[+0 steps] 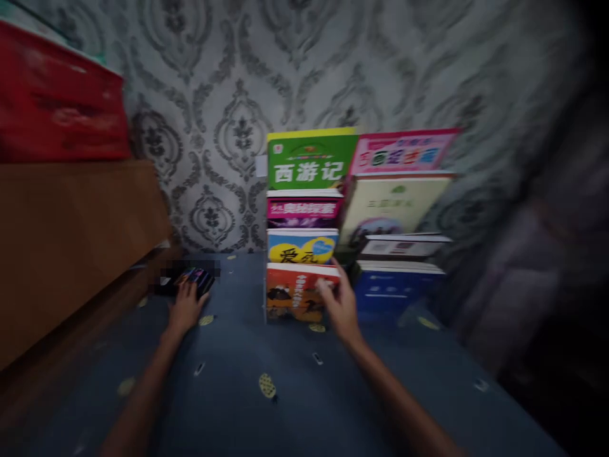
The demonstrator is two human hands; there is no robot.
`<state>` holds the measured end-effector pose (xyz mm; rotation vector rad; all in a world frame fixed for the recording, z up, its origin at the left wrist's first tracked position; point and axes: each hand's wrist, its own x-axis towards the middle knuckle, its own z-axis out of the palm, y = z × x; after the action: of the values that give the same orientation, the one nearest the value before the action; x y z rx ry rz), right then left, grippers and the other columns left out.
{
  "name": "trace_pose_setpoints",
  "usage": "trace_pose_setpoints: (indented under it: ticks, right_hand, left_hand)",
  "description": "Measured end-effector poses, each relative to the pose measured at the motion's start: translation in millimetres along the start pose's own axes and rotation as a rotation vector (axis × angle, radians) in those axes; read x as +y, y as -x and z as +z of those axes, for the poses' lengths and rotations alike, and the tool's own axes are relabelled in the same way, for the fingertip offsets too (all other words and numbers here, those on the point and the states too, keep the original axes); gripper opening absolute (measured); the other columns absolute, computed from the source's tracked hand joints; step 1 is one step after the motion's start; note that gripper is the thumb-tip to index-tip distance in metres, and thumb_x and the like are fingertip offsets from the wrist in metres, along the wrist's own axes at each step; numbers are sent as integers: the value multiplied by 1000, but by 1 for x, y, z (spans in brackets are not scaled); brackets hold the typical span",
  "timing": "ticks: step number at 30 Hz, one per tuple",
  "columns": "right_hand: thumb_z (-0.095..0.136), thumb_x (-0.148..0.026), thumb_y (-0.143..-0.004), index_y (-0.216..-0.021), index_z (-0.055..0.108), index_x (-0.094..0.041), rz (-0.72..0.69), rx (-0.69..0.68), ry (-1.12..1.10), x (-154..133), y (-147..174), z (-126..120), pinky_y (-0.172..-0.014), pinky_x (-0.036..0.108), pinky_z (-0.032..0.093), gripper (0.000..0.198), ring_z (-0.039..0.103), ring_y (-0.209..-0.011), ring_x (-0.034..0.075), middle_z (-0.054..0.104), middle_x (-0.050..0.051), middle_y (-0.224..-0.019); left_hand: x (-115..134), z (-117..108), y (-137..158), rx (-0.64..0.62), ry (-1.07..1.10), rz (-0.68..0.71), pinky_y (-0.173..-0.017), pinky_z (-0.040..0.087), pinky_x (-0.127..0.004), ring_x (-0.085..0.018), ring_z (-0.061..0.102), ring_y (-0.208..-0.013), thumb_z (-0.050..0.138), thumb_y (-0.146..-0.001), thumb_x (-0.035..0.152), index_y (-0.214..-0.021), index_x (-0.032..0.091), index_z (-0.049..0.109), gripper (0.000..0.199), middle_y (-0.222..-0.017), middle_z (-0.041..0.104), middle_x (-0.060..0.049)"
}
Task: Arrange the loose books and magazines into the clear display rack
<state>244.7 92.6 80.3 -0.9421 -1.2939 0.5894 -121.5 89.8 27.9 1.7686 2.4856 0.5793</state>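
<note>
At the front of the left column of books, locate the red book, standing upright, cover outward, above the blue cloth. Note the right hand at the upper right edge of this cover, partly open, with thumb and forefinger apart; cannot tell a firm grip from a light touch. Take as governing relation: red book immediately to the left of the right hand, visible cover wider than tall, full long axis not determinable. Treat the right hand as nearer. Find the left hand well apart to the left, fingers loosely spread over the dark case; cannot tell any grip there. Read "西游记" on the green book at the rear, "奥秘探索" on the magenta-purple book, and "爱" and "死" on the blue-and-yellow book. Regard as too blurred to read with certainty: the vertical title on the red book, plus lettering on the pink book, cream book and dark blue book in the right column
</note>
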Motion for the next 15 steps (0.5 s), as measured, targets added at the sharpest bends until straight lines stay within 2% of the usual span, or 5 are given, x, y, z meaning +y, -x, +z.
trace_pose_setpoints:
  ticks: [4, 7, 15]
  right_hand:
    - [58, -56, -88, -149, 40, -20, -9, -18, 31, -2, 12, 0, -116, 48, 38, 73, 51, -134, 29, 56, 13, -142]
    - [57, -54, -90, -150, 38, -21, -21, -23, 67, 1, 21, -2, -116, 46, 38, 71, 49, -136, 28, 54, 12, -145]
    - [55, -45, -94, -154, 30, -23, -82, -1, 198, 23, 60, -11, -121, 51, 31, 69, 34, -148, 29, 38, 12, -159]
  left_hand:
    - [-9, 14, -9, 13, -42, 43, -107, 28, -77, -39, 22, -151, 26, -94, 49, -148, 7, 40, 70, -160, 30, -25]
    - [-11, 18, -11, 16, -55, 91, -109, 27, -76, -40, 28, -148, 25, -93, 47, -147, 3, 41, 72, -157, 35, -27]
    - [-7, 7, 6, 12, -77, 102, -101, 34, -78, -41, 30, -147, 19, -93, 49, -145, 5, 45, 73, -157, 36, -25]
